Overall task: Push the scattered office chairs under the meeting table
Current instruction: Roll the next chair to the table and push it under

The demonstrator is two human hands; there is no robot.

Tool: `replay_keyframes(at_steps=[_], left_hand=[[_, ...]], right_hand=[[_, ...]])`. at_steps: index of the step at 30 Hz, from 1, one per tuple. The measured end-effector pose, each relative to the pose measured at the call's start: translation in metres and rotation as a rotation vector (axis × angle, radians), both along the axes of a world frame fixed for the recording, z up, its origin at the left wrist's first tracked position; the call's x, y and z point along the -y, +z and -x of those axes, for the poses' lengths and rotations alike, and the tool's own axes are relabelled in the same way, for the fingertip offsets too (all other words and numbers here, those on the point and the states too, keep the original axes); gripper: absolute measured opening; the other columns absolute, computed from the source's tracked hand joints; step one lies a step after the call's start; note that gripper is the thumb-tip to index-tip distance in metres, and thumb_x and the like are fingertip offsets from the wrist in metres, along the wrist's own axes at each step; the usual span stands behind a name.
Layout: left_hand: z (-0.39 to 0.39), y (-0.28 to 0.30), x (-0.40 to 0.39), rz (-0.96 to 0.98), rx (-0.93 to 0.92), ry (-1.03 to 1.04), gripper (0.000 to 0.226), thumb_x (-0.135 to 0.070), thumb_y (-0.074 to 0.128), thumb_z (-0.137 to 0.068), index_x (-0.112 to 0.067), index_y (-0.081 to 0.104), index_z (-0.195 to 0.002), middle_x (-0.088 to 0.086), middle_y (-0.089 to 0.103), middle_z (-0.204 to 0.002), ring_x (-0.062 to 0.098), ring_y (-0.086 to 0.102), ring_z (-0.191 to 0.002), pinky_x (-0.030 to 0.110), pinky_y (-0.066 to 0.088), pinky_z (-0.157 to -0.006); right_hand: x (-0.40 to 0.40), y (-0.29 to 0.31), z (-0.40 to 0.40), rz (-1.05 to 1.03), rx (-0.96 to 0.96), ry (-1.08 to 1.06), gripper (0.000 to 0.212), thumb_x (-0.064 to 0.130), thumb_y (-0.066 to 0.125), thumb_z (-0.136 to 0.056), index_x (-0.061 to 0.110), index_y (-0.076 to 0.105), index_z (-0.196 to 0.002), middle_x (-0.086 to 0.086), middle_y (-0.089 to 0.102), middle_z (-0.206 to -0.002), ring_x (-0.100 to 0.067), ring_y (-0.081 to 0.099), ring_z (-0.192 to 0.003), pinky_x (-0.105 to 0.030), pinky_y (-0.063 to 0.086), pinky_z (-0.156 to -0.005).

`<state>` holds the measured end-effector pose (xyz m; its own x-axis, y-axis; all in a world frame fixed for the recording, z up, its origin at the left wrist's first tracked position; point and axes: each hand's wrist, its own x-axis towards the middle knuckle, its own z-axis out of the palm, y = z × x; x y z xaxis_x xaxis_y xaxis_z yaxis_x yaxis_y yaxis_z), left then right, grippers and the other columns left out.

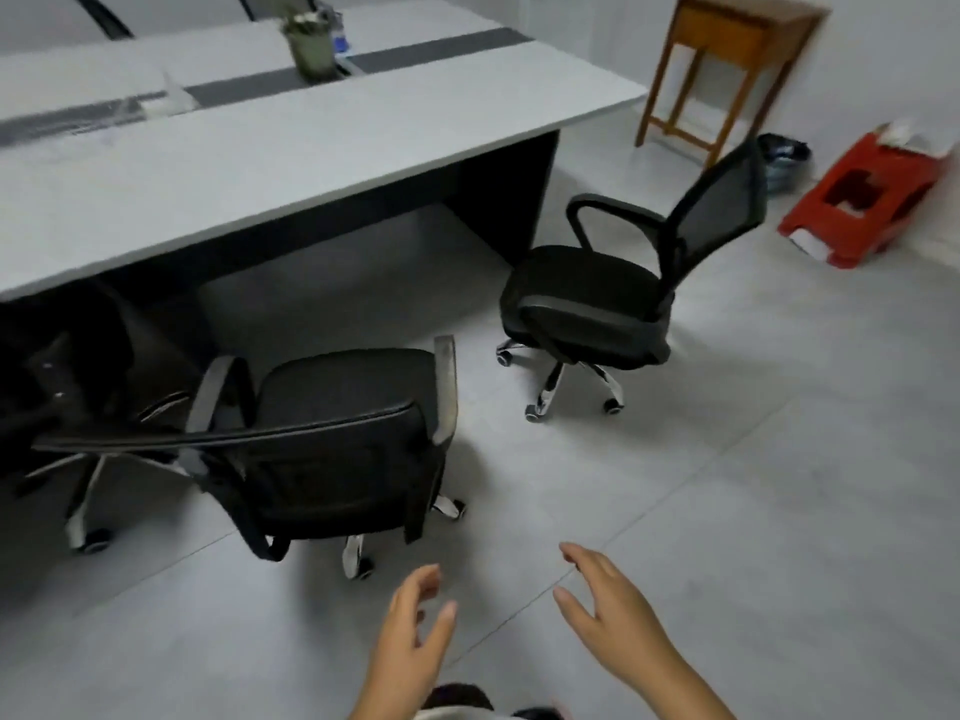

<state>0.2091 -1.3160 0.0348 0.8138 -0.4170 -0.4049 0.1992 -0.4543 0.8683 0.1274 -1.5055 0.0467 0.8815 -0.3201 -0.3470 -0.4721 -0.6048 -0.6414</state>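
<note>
- Head view: near chair (pixel 332 439) stood just off the meeting table (pixel 311 148) long edge, backrest toward the person, seat facing the gap under the top.
- Second chair (pixel 623 288) sat off the table's right end corner, angled away.
- Left hand (pixel 415 631) and right hand (pixel 608 610) both hung relaxed, fingers loose, gripping nothing, apart from the near chair's backrest, below and right of it.
- Risk, my guess: armrests may catch the table edge, or castors swivel and send the chair skewing into the table's dark end panel (pixel 498 194).
</note>
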Motion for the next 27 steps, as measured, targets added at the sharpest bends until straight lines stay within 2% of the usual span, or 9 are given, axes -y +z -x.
replay_keyframes(at_steps=[2, 4, 9, 13, 15, 18, 21, 25, 27], left_hand=[[-0.008, 0.006, -0.008, 0.022, 0.052, 0.145, 0.034, -0.006, 0.054, -0.086, -0.035, 0.044, -0.100, -0.002, 0.054, -0.112, 0.011, 0.051, -0.105, 0.025, 0.035, -0.092], [-0.019, 0.016, -0.018, 0.029, 0.108, 0.279, 0.036, -0.004, 0.054, -0.086, -0.036, 0.044, -0.097, -0.010, 0.053, -0.106, 0.017, 0.051, -0.106, 0.028, 0.036, -0.092], [-0.060, 0.039, -0.055, -0.004, 0.192, 0.498, 0.031, -0.006, 0.053, -0.087, -0.024, 0.043, -0.109, 0.002, 0.052, -0.111, 0.017, 0.049, -0.106, 0.029, 0.038, -0.092], [-0.114, 0.053, -0.095, -0.103, 0.344, 0.594, 0.031, -0.008, 0.053, -0.087, -0.020, 0.046, -0.115, 0.000, 0.049, -0.112, 0.017, 0.049, -0.106, 0.038, 0.041, -0.098], [-0.142, 0.059, -0.111, -0.190, 0.415, 0.576, 0.035, -0.009, 0.053, -0.087, -0.012, 0.048, -0.121, -0.002, 0.046, -0.116, 0.021, 0.047, -0.112, 0.039, 0.039, -0.100], [-0.187, 0.061, -0.136, -0.302, 0.497, 0.481, 0.035, -0.012, 0.054, -0.087, -0.009, 0.050, -0.121, 0.004, 0.048, -0.129, 0.022, 0.040, -0.124, 0.044, 0.038, -0.103], [-0.229, 0.057, -0.156, -0.479, 0.601, 0.347, 0.044, -0.039, 0.045, -0.082, -0.009, 0.061, -0.109, 0.006, 0.061, -0.118, 0.025, 0.045, -0.124, 0.046, 0.035, -0.102], [-0.268, 0.038, -0.167, -0.637, 0.629, 0.126, 0.051, -0.048, 0.029, -0.075, -0.018, 0.069, -0.085, -0.005, 0.071, -0.088, 0.018, 0.064, -0.097, 0.050, 0.036, -0.099], [-0.279, 0.033, -0.167, -0.630, 0.656, 0.066, 0.044, -0.045, 0.030, -0.076, -0.024, 0.068, -0.067, -0.013, 0.068, -0.064, 0.010, 0.065, -0.070, 0.043, 0.047, -0.084]], right_hand=[[0.004, 0.004, -0.035, 0.028, 0.030, 0.148, 0.059, 0.048, 0.042, -0.088, 0.022, 0.025, -0.138, 0.009, 0.033, -0.141, -0.005, 0.033, -0.128, -0.008, 0.022, -0.095], [0.001, 0.011, -0.068, 0.030, 0.091, 0.249, 0.049, 0.031, 0.043, -0.092, 0.020, 0.026, -0.137, 0.005, 0.034, -0.142, -0.008, 0.033, -0.129, -0.012, 0.023, -0.098], [-0.039, 0.029, -0.146, 0.048, 0.317, 0.395, 0.055, 0.046, 0.039, -0.084, 0.018, 0.040, -0.131, 0.004, 0.043, -0.135, -0.004, 0.036, -0.121, -0.011, 0.022, -0.096], [-0.086, 0.030, -0.202, 0.279, 0.532, 0.343, 0.046, 0.042, 0.040, -0.076, 0.015, 0.062, -0.106, -0.003, 0.064, -0.112, -0.017, 0.054, -0.109, -0.037, 0.043, -0.093], [-0.108, 0.028, -0.222, 0.416, 0.547, 0.311, 0.039, 0.041, 0.042, -0.074, 0.018, 0.065, -0.095, 0.001, 0.069, -0.098, -0.017, 0.061, -0.096, -0.045, 0.050, -0.084], [-0.137, 0.020, -0.252, 0.555, 0.440, 0.245, 0.042, 0.052, 0.038, -0.071, 0.022, 0.067, -0.079, 0.007, 0.068, -0.073, -0.014, 0.066, -0.069, -0.039, 0.055, -0.067], [-0.152, 0.007, -0.271, 0.661, 0.398, 0.154, 0.049, 0.058, 0.037, -0.072, 0.019, 0.063, -0.059, 0.003, 0.058, -0.053, -0.019, 0.057, -0.051, -0.033, 0.047, -0.056], [-0.148, -0.009, -0.279, 0.760, 0.579, 0.087, 0.047, 0.055, 0.043, -0.072, 0.016, 0.060, -0.052, 0.000, 0.052, -0.048, -0.021, 0.051, -0.046, -0.029, 0.027, -0.059], [-0.142, -0.015, -0.284, 0.790, 0.652, 0.084, 0.051, 0.053, 0.039, -0.079, 0.016, 0.059, -0.051, 0.000, 0.052, -0.047, -0.020, 0.050, -0.045, -0.027, 0.025, -0.059]])
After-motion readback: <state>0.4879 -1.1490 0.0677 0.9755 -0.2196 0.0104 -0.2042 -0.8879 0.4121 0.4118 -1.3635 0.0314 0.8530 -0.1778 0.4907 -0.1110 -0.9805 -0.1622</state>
